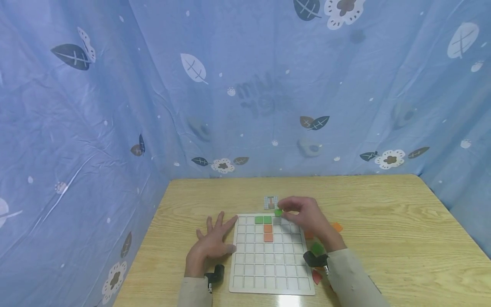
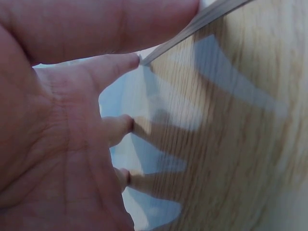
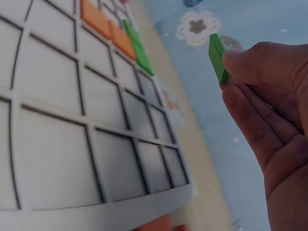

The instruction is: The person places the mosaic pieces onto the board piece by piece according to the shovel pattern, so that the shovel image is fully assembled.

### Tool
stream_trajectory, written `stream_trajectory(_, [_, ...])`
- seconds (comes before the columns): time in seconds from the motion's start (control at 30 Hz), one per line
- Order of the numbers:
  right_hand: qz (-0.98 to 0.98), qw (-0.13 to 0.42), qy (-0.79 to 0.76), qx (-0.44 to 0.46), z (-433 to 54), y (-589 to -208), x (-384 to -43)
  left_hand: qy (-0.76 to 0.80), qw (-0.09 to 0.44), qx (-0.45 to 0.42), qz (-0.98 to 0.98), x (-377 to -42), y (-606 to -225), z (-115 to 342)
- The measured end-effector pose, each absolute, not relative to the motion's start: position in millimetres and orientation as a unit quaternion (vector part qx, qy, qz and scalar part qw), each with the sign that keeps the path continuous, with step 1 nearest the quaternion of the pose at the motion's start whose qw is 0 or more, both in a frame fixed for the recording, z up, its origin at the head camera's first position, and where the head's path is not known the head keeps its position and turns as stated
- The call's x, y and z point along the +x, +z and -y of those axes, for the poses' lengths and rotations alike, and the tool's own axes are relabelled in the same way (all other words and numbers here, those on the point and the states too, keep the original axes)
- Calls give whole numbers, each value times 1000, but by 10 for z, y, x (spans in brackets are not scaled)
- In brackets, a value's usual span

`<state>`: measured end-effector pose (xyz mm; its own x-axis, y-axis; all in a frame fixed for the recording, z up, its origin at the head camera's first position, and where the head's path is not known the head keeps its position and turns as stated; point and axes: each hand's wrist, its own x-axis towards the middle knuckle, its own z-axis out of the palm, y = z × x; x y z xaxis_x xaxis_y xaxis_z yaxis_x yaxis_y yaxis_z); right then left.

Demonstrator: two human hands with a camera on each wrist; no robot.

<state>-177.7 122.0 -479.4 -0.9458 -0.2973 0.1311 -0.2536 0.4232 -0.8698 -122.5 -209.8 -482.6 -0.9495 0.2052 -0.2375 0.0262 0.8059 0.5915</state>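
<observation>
My right hand (image 1: pixel 304 213) pinches a green square tile (image 3: pixel 218 58) between thumb and fingertips, above the far edge of a white grid board (image 1: pixel 270 285). In the top row of the board lie two green tiles (image 1: pixel 263 220) side by side. Below the right one, two orange tiles (image 1: pixel 268 233) sit in a column. My left hand (image 1: pixel 212 241) has its fingers spread on the table at the board's left side, thumb and index fingertip at its edge. In the left wrist view the palm (image 2: pixel 57 144) fills the left part, and nothing is held.
A small pattern card (image 1: pixel 270 202) lies just beyond the board. Loose pieces lie to the board's right, partly under my right forearm: an orange one (image 1: pixel 337 227), a green one (image 1: pixel 317 248) and a red one (image 1: pixel 316 276). A blue patterned curtain (image 1: pixel 245 85) stands behind the wooden table (image 1: pixel 402 238).
</observation>
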Motion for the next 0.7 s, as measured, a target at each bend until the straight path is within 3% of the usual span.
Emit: stream_trajectory(0.7, [-882, 17, -438, -173, -1106, -5071, -1819, 317, 138, 69, -936, -1216, -4821, 2116])
